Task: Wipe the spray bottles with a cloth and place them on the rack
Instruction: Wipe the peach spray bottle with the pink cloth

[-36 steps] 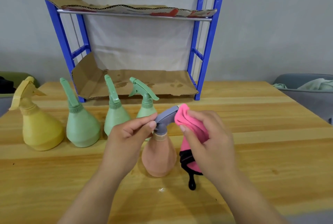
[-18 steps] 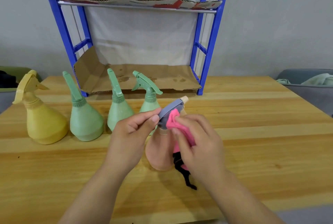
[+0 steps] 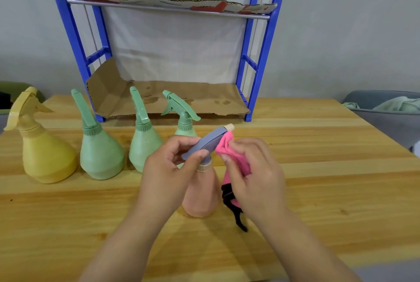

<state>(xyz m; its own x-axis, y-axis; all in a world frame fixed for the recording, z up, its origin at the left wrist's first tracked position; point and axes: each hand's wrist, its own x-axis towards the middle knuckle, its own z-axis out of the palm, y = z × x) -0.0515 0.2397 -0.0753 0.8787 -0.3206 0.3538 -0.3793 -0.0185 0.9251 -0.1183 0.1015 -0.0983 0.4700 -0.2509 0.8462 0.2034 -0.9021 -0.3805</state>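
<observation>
A pink spray bottle [image 3: 201, 193] with a grey-blue trigger head stands on the wooden table [image 3: 318, 179] in front of me. My left hand [image 3: 169, 175] pinches the back of that head. My right hand [image 3: 254, 177] holds a pink cloth [image 3: 229, 152] with a black edge, pressed under the nozzle. A yellow bottle [image 3: 43, 152] and three green bottles [image 3: 100, 152] [image 3: 143, 145] [image 3: 184, 122] stand in a row at the left; the third is partly hidden behind my left hand. The blue rack [image 3: 263, 54] stands at the back, its shelves lined with cardboard.
A grey bin [image 3: 386, 118] with pale green cloth in it sits beyond the table's right edge. A dark green object [image 3: 13, 91] lies past the left edge. A grey wall is behind the rack.
My right hand has slid the cloth from over the nozzle tip down to its underside, so the beige tip now shows. The left hand keeps its pinch on the head.
</observation>
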